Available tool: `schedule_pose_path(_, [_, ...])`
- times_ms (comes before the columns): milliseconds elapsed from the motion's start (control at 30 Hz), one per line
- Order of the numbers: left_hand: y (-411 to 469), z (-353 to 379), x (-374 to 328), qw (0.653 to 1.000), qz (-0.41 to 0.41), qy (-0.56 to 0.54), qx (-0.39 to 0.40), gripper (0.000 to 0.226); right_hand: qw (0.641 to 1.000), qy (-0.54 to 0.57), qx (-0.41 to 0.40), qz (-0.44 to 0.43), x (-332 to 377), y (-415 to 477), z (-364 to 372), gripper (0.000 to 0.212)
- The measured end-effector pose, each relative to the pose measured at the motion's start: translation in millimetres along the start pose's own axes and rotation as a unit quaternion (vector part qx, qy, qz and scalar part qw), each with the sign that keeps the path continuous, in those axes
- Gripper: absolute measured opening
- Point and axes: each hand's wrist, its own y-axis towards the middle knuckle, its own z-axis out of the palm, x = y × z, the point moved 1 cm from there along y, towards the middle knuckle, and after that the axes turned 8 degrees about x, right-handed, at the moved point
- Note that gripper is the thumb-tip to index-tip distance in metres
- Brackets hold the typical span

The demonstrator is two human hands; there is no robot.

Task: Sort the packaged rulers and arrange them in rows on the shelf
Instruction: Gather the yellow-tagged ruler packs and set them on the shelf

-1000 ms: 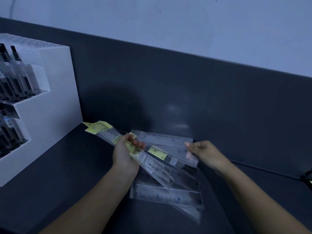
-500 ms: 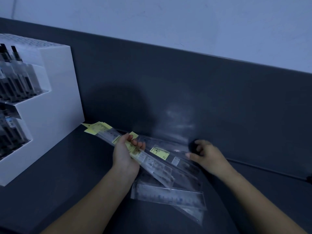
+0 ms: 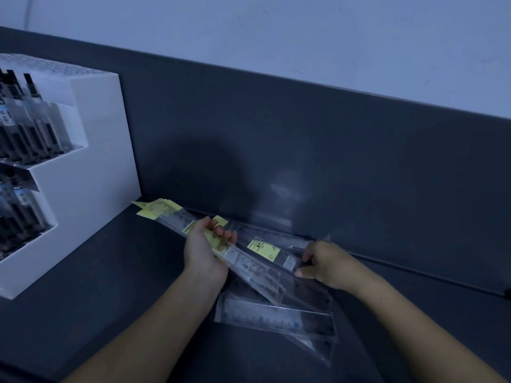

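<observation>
**Clear plastic: packaged rulers (image 3: 257, 272) fanned between two hands over the dark shelf (image 3: 110, 286)**

Dim light and glare off the sleeves left the printing unreadable, and I could not count them. The left hand (image 3: 204, 255) had its fingers curled round a bundle with yellow header tags. It held the bundle aslant above the shelf, upper end towards the white display stand (image 3: 96, 175). The right hand (image 3: 329, 265) gripped the end of a labelled ruler (image 3: 264, 247) lying just behind that bundle, thumb on the near edge. Its fingertips were hidden behind the plastic. Loose rulers (image 3: 276, 315) lay crosswise on the shelf below, partly covered by the bundle. The stand was cut off at the left edge, its pens (image 3: 27, 128) dark and blurred. A dark back panel (image 3: 276, 134) rose behind, with pale wall (image 3: 276, 29) above.
</observation>
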Motion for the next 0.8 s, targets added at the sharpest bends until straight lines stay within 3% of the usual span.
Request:
schedule_pose_path(100, [-1.2, 0.3, -0.2, 1.0, -0.002, -0.004, 0.002, 0.027, 0.995, 0.06, 0.073, 0.019, -2.0, 1.7, -7.0, 0.032])
schedule_pose_path(200, [-2.4, 2.6, -3.4, 1.0, -0.001, -0.012, 0.002, 0.026, 0.996, 0.069, 0.062, -0.006, -1.6, 3.0, -9.9, 0.025])
schedule_pose_path(267, [-2.3, 5.0, -9.8, 1.0, 0.003, -0.02, 0.001, 0.024, 0.986, 0.153, 0.038, -0.047, -0.2, 1.0, -12.4, 0.021])
schedule_pose_path(367, [-2.1, 8.7, -20.7, 1.0, 0.018, -0.025, 0.002, 0.023, 0.924, 0.371, 0.03, -0.083, 0.1, -9.6, -20.7, 0.003])
schedule_pose_path(500, [-9.2, 10.2, -22.2, 1.0, 0.019, 0.009, 0.007, 0.025, 0.825, 0.563, 0.016, -0.04, -7.7, -17.3, -30.5, 0.015])
schedule_pose_path(600, [-18.3, 15.3, -11.9, 0.998, -0.007, 0.059, 0.026, 0.032, 0.762, 0.645, -0.007, -0.059, -9.3, -24.3, -33.3, 0.018])
schedule_pose_path(667, [-25.3, 22.7, -0.5, 0.993, -0.022, 0.089, 0.074, 0.038, 0.768, 0.631, -0.023, -0.11, -3.8, -28.4, -29.2, 0.018])
schedule_pose_path(800, [-38.5, 41.4, 24.2, 0.976, -0.034, 0.132, 0.169, 0.024, 0.83, 0.529, -0.05, -0.167, 21.9, -39.9, -3.8, 0.011])
